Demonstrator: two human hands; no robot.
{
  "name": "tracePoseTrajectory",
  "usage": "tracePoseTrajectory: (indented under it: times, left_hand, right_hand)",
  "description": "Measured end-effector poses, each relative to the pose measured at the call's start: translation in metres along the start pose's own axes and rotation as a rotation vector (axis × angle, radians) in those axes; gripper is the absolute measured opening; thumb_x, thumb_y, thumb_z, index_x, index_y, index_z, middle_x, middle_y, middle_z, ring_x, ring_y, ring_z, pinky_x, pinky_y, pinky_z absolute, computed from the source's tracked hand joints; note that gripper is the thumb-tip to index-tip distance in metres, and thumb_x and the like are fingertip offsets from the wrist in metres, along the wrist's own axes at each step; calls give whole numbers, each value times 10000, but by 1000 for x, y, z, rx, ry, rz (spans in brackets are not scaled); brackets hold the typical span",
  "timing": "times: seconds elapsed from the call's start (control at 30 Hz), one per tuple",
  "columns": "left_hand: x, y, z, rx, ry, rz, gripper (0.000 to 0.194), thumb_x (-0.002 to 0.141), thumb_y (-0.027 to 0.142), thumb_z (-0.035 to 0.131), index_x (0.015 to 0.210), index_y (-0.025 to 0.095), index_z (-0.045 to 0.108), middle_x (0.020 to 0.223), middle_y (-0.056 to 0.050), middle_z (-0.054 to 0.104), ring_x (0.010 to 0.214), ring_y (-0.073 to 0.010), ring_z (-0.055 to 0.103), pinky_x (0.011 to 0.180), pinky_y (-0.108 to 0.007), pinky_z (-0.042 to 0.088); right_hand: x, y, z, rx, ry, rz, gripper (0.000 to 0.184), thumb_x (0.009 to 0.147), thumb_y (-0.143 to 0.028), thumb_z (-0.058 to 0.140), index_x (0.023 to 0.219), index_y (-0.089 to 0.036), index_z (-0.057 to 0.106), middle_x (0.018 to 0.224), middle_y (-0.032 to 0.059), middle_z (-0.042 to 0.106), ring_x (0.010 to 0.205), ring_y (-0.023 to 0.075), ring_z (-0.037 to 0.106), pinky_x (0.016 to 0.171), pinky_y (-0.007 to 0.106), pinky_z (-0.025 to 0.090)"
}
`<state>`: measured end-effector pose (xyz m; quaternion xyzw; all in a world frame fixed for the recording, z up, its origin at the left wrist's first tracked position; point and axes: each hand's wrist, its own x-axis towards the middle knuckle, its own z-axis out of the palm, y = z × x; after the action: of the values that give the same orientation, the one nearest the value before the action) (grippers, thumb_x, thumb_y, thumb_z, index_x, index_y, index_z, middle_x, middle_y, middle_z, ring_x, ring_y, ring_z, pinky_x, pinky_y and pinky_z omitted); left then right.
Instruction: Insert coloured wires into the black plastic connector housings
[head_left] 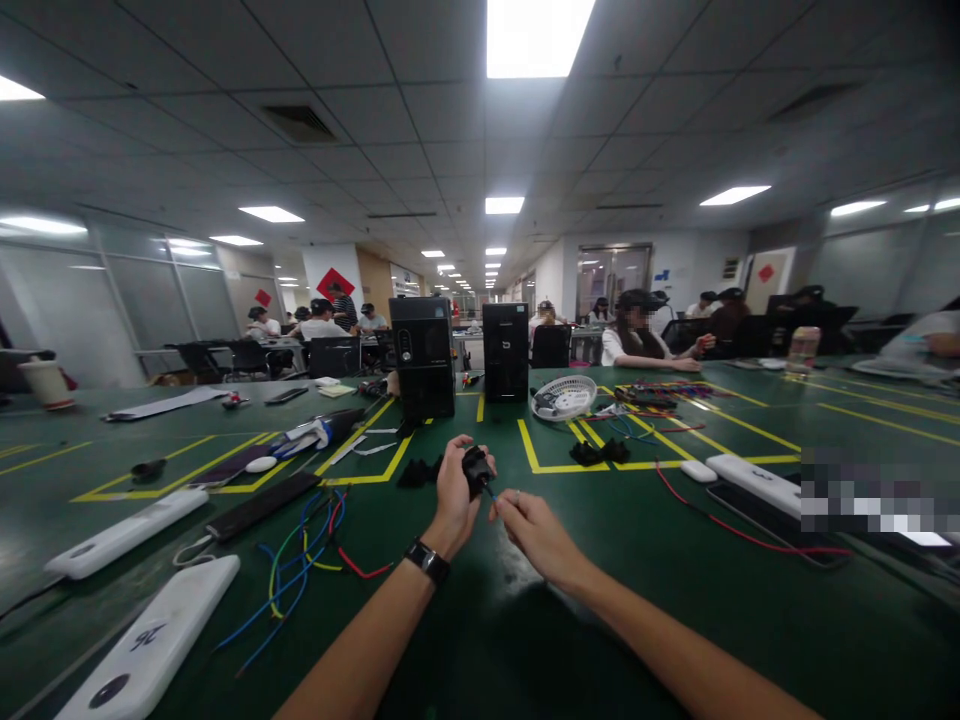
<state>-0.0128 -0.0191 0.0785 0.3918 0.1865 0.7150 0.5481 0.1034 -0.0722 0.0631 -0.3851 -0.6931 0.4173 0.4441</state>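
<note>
My left hand (455, 492) is closed around a small black part (475, 468), held up above the green table. Its exact kind cannot be made out. A thin blue wire (491, 491) runs from the underside of that part toward my right hand (529, 525), which pinches it between thumb and forefinger. Most of the wire is hidden by the fingers. Black crumpled pieces (420, 471) lie just left of my left hand, and similar dark pieces (598, 453) sit farther right. Loose blue, green, yellow and red wires (300, 560) are spread on the table at the left.
Two black computer towers (424, 358) (505, 352) stand ahead. A white basket (564, 397) and a wire bundle (660, 395) are to their right. White power banks (150, 640) (754, 483) lie on both sides. Across the table sits a person (637, 335). Yellow tape marks the green table (510, 640).
</note>
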Motion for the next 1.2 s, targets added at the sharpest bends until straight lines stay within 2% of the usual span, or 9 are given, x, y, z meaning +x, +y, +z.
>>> tracePoseTrajectory:
  times: [0.13, 0.2, 0.33, 0.4, 0.53, 0.7, 0.9, 1.2]
  left_hand:
    - [0, -8, 1, 30, 111, 65, 182, 813, 286, 482, 963, 219, 406, 745, 7, 594, 572, -107, 563, 531, -219, 440]
    - [-1, -8, 1, 36, 119, 63, 190, 805, 270, 491, 966, 222, 401, 729, 9, 597, 562, -105, 557, 520, -213, 436]
    - [-4, 0, 5, -46, 144, -129, 249, 770, 241, 522, 991, 198, 417, 734, -25, 616, 585, -134, 593, 541, -253, 467]
    - [-5, 3, 8, -77, 161, -182, 262, 760, 234, 526, 998, 186, 428, 740, -44, 623, 600, -152, 610, 559, -281, 484]
    - [-3, 1, 7, -47, 125, -94, 260, 775, 266, 526, 1005, 196, 429, 724, -29, 617, 613, -154, 616, 564, -279, 487]
    - [-2, -1, 2, -31, 71, -19, 250, 804, 321, 502, 1017, 224, 414, 742, -18, 621, 617, -143, 605, 559, -270, 478]
    - [-8, 5, 18, -105, 111, -29, 267, 777, 283, 529, 1005, 206, 413, 727, -19, 615, 596, -133, 592, 565, -268, 471]
    - [-3, 5, 10, -78, 19, 17, 266, 808, 316, 510, 1029, 216, 401, 741, -16, 612, 606, -130, 579, 574, -263, 465]
  right_hand:
    - [-2, 3, 14, -85, 102, -8, 245, 907, -330, 395, 734, -186, 489, 522, -66, 380, 484, 88, 355, 481, 203, 256]
    - [-2, 2, 16, -147, 95, -24, 255, 909, -310, 387, 703, -186, 470, 543, -55, 415, 508, 90, 381, 500, 206, 269]
    - [-2, 1, 5, -202, 47, -76, 264, 906, -295, 395, 688, -179, 490, 552, -51, 427, 525, 89, 389, 520, 208, 272]
    - [-2, 1, -1, -178, 45, -79, 269, 905, -306, 399, 688, -178, 493, 543, -54, 416, 517, 86, 380, 519, 207, 268]
    - [-3, -7, -1, -102, 66, -26, 256, 895, -301, 402, 698, -177, 509, 510, -63, 382, 492, 83, 358, 503, 206, 252]
    - [-3, -25, 0, -120, 55, 25, 276, 867, -288, 431, 670, -153, 568, 476, -58, 372, 467, 81, 339, 476, 211, 230]
    - [-6, -7, 2, -101, 60, -70, 302, 892, -356, 417, 676, -169, 515, 511, -59, 387, 482, 79, 350, 481, 202, 247]
    - [-4, -13, 2, 22, 45, 33, 309, 884, -405, 432, 714, -165, 529, 493, -68, 345, 440, 73, 318, 432, 199, 210]
